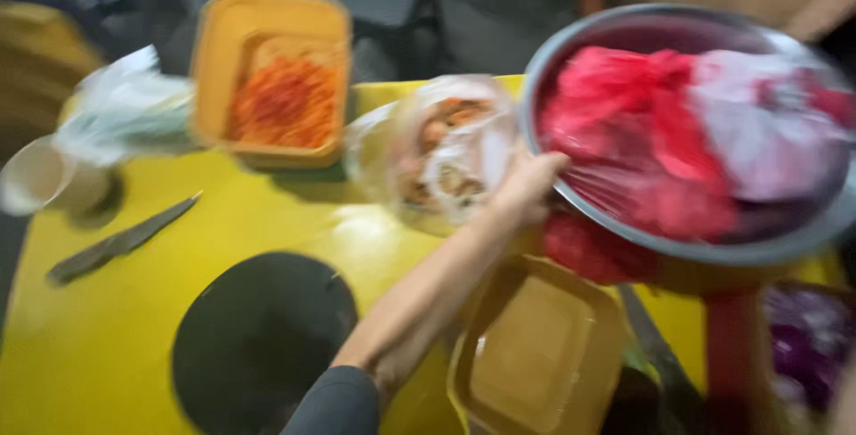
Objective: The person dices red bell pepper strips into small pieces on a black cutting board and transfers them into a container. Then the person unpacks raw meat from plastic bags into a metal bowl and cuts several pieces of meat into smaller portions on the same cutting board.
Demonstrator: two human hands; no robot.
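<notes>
The picture is motion-blurred. My left hand (528, 187) reaches up from a dark sleeve and grips the left rim of a large metal bowl (571, 187). The bowl is raised and tilted over the yellow table (116, 355) and holds red and white plastic bags (651, 132). Just left of the hand lies a clear plastic bag of brownish food (446, 154). Under my forearm sits an empty orange square container (535, 350). My right hand is not visible.
An orange container of shredded orange food (283, 87) stands at the back. A knife (120, 241), a black round board (263, 337), a white cup (36, 178) and crumpled clear plastic (125, 105) lie left. A second blade (655, 346) and purple pieces (807, 346) sit right.
</notes>
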